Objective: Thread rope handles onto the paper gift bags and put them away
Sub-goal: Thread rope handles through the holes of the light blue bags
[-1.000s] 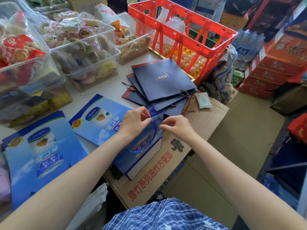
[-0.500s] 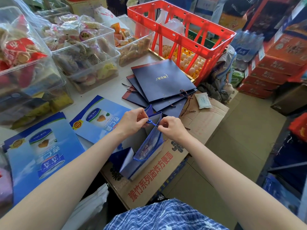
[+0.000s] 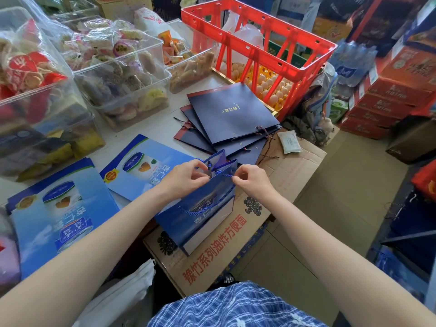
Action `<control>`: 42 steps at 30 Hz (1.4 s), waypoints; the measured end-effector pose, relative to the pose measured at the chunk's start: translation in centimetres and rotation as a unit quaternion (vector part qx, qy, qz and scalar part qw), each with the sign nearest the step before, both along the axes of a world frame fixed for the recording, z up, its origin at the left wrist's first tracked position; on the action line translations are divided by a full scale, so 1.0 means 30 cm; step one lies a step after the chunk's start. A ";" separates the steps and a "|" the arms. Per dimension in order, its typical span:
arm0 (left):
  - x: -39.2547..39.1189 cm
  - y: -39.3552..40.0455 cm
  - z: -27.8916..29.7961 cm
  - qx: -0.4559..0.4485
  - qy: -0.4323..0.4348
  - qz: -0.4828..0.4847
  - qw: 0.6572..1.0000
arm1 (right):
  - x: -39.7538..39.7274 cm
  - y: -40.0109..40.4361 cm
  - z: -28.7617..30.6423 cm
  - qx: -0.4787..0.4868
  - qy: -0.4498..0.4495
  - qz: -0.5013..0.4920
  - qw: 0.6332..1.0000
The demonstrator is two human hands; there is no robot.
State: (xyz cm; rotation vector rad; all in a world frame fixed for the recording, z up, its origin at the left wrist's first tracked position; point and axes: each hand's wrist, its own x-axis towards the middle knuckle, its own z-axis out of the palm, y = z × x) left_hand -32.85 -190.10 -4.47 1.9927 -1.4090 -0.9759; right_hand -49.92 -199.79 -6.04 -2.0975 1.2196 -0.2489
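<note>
Head view: left hand grips top edge of blue gift bag. Right hand pinches blue rope at the bag's rim, bag on cardboard box.

Grocery shop: snack bins, egg crate, stacked cartons

A blue paper gift bag stands on a flattened brown cardboard box, with the left hand and right hand at its top edge. Behind it lies a fanned stack of flat navy paper bags, and behind those a red plastic crate. To the left, flat light-blue printed bags lie on the table before clear plastic snack tubs.
</note>
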 end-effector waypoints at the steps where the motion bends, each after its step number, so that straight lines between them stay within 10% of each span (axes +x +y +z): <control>1: 0.006 0.022 0.001 0.006 -0.001 -0.029 1.000 | -0.002 0.001 -0.004 0.000 0.003 0.003 1.000; 6: 0.043 0.101 -0.039 0.056 -0.299 -0.223 0.926 | -0.024 -0.011 0.001 -0.025 0.040 0.032 0.998; 13: 0.009 0.076 -0.036 -0.037 -0.406 -0.233 0.883 | 0.071 0.044 0.112 -0.234 -0.035 0.230 0.944; 17: 0.033 0.069 -0.024 -0.236 -0.420 -0.176 0.858 | 0.104 0.094 0.061 -0.147 -0.036 0.215 0.965; 24: 0.125 0.174 -0.006 -0.128 -0.127 0.052 0.982 | 0.101 0.080 0.043 -0.051 -0.009 0.185 0.981; 34: 0.137 0.118 0.035 0.009 -0.174 0.042 0.984 | 0.116 0.104 0.027 -0.007 0.017 0.234 0.972; 42: 0.144 0.146 0.025 0.065 0.096 0.154 0.981 | 0.131 0.103 0.045 0.012 0.082 0.281 0.956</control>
